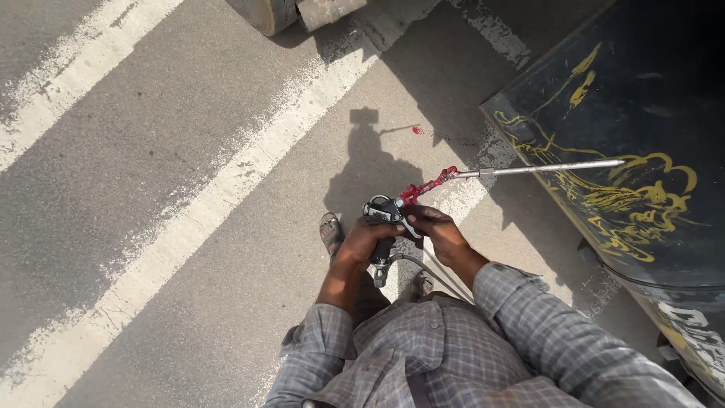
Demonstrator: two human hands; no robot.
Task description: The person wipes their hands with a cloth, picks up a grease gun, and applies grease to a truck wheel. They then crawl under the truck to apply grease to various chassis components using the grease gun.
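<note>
**Both hands on a spray gun over painted asphalt**

Nearest the camera is the person's grey checked shirt (453, 355), sleeves pushed up at the forearms. Just beyond it the left hand (365, 240) is closed around the dark handle of a spray gun (384, 215), fist upright, wrist bent slightly inward. The right hand (436, 230) comes in from the other side, fingers curled onto the gun's body beside the red-stained fitting (424, 187); how firmly it grips cannot be told. A hose (430, 273) drops from the handle toward the body. A sandalled foot (330, 230) shows below the hands.

From the gun a thin metal lance (544, 168) runs rightward, its tip over a dark tank (642, 136) marked with yellow painted lines; its contents are not visible. Farther out, a worn white road stripe (226, 189) crosses the asphalt (151, 151).
</note>
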